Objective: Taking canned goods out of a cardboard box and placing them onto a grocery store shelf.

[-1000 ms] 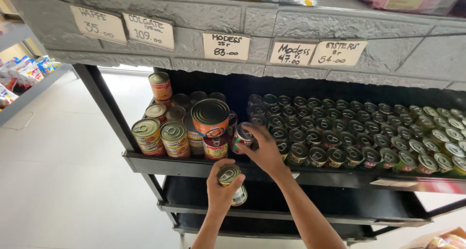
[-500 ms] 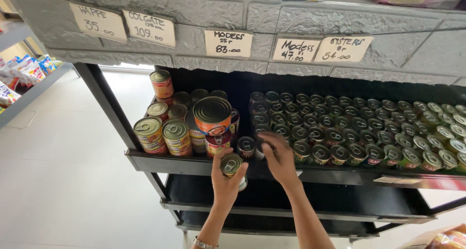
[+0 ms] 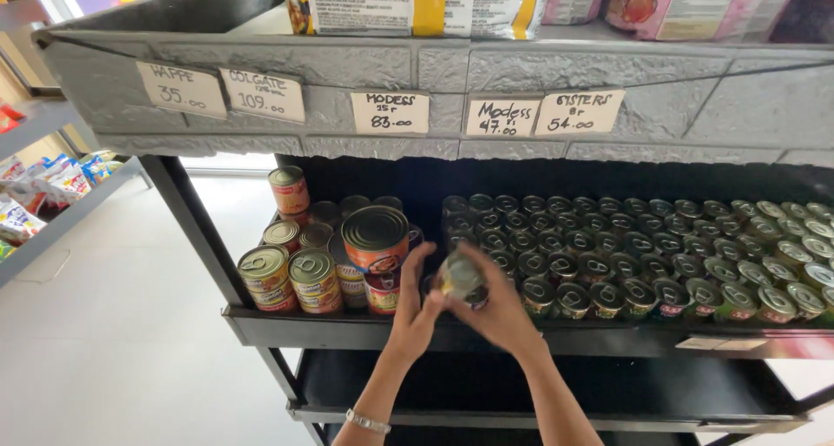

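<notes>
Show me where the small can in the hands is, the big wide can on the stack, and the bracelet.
small can (image 3: 460, 275), head view, on its blurred top.
big wide can (image 3: 375, 229), head view, on its dark lid.
bracelet (image 3: 368, 422), head view, on the band across the left wrist.

left hand (image 3: 415, 311): raised from below, fingers curled, thumb up, bracelet on wrist | right hand (image 3: 495, 303): raised beside it, fingers spread and closed in a grasp | both hands touching, forearms angled up together
</notes>
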